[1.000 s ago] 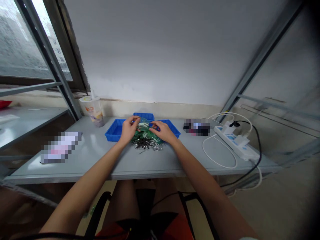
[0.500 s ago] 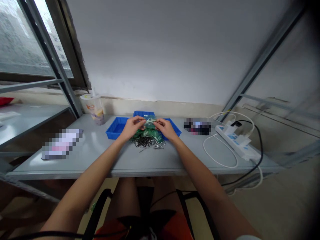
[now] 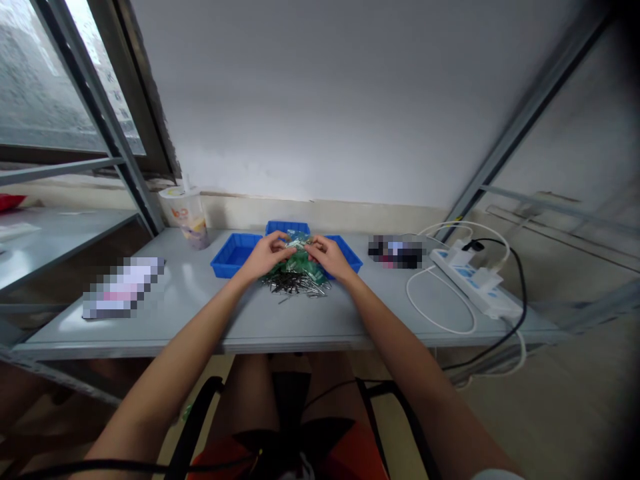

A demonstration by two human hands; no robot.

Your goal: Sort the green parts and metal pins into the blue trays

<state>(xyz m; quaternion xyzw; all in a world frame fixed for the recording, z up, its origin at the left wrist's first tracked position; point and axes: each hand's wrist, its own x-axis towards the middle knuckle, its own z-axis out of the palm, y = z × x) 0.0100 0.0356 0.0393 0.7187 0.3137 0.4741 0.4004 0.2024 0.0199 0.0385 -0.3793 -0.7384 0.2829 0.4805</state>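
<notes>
Between my hands is a small clear plastic bag (image 3: 299, 240) with a green tint and pale marks. My left hand (image 3: 267, 256) pinches its left side, thumb pointing inward. On the other side my right hand (image 3: 327, 256) grips the bag with thumb and fingers. Below the hands lies a heap of green-tinted plastic bags (image 3: 299, 267), and in front of it a loose pile of thin metal pieces (image 3: 295, 284), too small to name exactly. What the bag holds I cannot make out.
Blue trays stand around the heap: a left tray (image 3: 227, 268), a back tray (image 3: 287, 227) and a right tray (image 3: 353, 258). A drink cup (image 3: 187, 220) is at the back left. Right, a power strip (image 3: 470, 283) has white and black cables. Blurred-out devices lie on both sides.
My hands have drawn slightly closer together on the bag, and the bag sits a little lower and more crumpled. The trays and the pile have stayed put.
</notes>
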